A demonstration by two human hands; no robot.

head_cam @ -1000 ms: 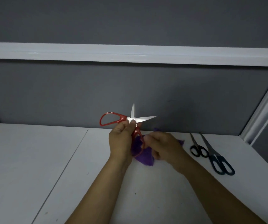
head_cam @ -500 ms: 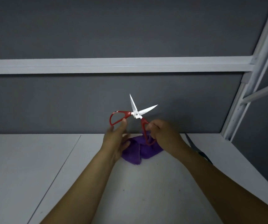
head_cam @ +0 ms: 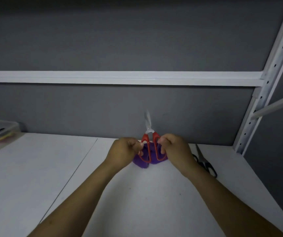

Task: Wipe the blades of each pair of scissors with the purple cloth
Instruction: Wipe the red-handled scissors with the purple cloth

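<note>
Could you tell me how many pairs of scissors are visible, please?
2: red scissors in left hand and right hand; black scissors on table, by the wrist, which may hide more.

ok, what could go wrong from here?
1. Left hand and right hand both grip the red scissors by the handles while the cloth lies on the table; freeing a hand to fetch it may let them tip.
2. Blades look nearly shut, so a wipe could miss their inner faces.
3. The black scissors lie by the right forearm and could get knocked.
</note>
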